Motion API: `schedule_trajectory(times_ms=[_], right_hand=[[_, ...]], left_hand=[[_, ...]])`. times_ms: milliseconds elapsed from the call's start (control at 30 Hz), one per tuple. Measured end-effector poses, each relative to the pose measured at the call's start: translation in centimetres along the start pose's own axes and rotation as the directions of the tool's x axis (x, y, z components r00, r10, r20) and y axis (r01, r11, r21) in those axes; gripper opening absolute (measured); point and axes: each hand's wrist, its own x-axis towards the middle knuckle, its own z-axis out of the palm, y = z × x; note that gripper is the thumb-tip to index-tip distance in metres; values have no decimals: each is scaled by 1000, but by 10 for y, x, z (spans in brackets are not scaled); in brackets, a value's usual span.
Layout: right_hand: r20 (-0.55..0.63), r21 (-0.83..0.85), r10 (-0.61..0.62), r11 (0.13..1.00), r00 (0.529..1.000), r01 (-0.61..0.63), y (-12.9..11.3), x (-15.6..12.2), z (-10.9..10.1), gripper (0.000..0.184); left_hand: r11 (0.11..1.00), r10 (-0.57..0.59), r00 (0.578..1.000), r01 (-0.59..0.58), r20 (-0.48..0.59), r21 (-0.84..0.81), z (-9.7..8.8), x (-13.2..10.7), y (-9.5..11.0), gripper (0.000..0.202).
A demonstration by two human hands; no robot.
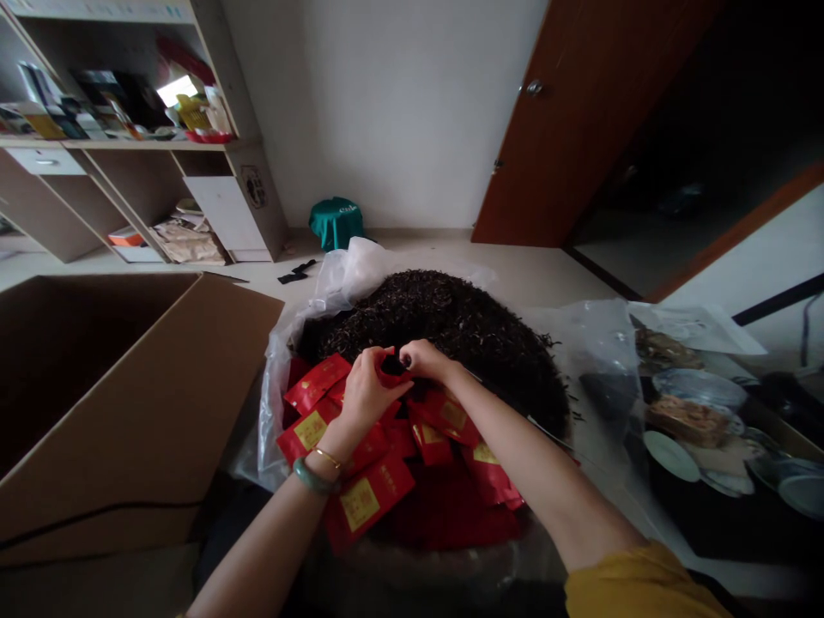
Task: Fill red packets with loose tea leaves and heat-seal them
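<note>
My left hand is wrapped round a small red packet and holds its mouth open. At the right of that opening, my right hand is closed, with a dark bit like dried tea leaves showing at its fingertips. Behind both hands rises a big heap of dark dried tea leaves in a clear plastic bag. Several red packets with gold labels lie in a loose pile beneath my hands, on the near side of the heap.
A large open cardboard box stands at the left. On the right, dishes and other items sit on a dark surface. Farther back are a shelf unit, a green cloth-covered object and a brown door.
</note>
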Motion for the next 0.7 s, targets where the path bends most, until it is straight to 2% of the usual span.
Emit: schedule_trajectory(times_ms=[100,167,233,300,367,467,567,700], right_hand=[[-52,80,72,994,996,-68,-4,-12,-33,12],[-105,197,85,978,991,-63,-14,-23,-55,15],[-156,452,70,892,985,8,-29,-34,-73,14],[-183,570,35,818,982,77,-47,-42,-81,12],[-200,556,-4,823,980,117,-64,-46,-79,9],[-236,431,-31,892,971,133,-79,-46,-67,9],[-257,325,-42,937,966,127,-81,-45,-57,15],[-251,249,-46,962,967,110,-79,-47,-57,31]], left_hand=[[999,-37,999,37,-7,10,3,1,-3,60],[999,-45,999,46,-19,26,5,1,-3,58],[998,-49,999,50,-14,37,6,1,-4,57],[997,-53,999,53,-7,50,6,1,-4,57],[996,-52,999,52,-4,68,7,1,-5,57],[996,-57,998,56,11,73,8,2,-6,57],[996,-63,998,62,13,69,9,2,-8,58],[998,-50,999,50,13,49,10,3,-10,62]])
